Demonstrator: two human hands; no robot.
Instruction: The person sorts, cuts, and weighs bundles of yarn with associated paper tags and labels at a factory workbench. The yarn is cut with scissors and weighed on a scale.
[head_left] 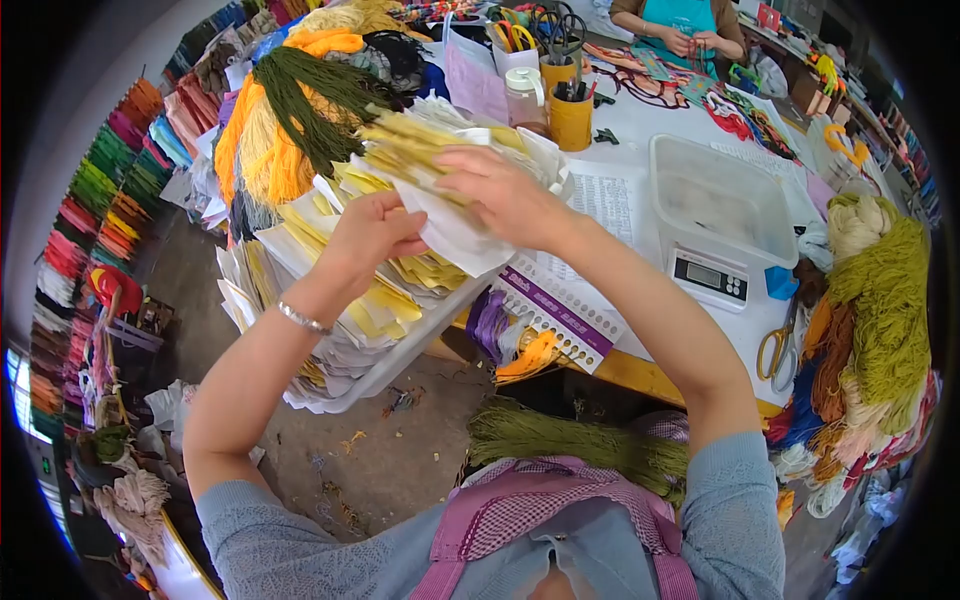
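My left hand (372, 232) grips the near edge of a thick stack of white cards wound with yellow thread (400, 150), standing in a white tray (420, 340). My right hand (500, 195) rests on top of the same stack, fingers pressing the cards apart. More yellow and cream thread cards (380, 310) lie fanned below my hands. A green yarn skein (575, 440) lies across my lap.
Orange, yellow and dark green skeins (290, 110) pile behind the tray. A digital scale with a clear tub (715, 215), a punched colour card (565, 305), scissors (778, 350), yellow pen cups (570, 118) and olive yarn (885, 300) sit on the table. Another person's hands (695, 42) work opposite.
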